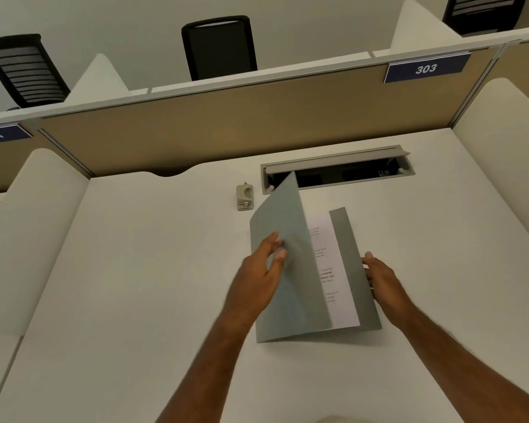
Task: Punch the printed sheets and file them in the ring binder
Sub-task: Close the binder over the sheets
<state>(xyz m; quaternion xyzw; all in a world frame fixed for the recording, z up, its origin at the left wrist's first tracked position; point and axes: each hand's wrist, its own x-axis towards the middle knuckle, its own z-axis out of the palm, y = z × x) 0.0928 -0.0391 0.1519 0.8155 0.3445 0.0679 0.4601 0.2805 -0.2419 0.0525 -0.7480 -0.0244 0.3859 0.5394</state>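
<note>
While the left hand (264,264) holds the raised front cover of the grey folder (290,288) with thumb and fingers pinching it near its free edge, the right hand (379,276) grips the right edge of the back cover, fingers curled over it; the cover stands half open at centre frame, and the printed sheets (333,270) lie inside on the back cover, text partly showing. The folder looks thin, light and bendy, likely to flop if lifted by one corner; the sheets are limp and would slide, so better taken together along one long edge. A small beige hole punch (245,197) sits above and left of the folder on the white desk (135,270), just beside the open cable tray (336,170).
</note>
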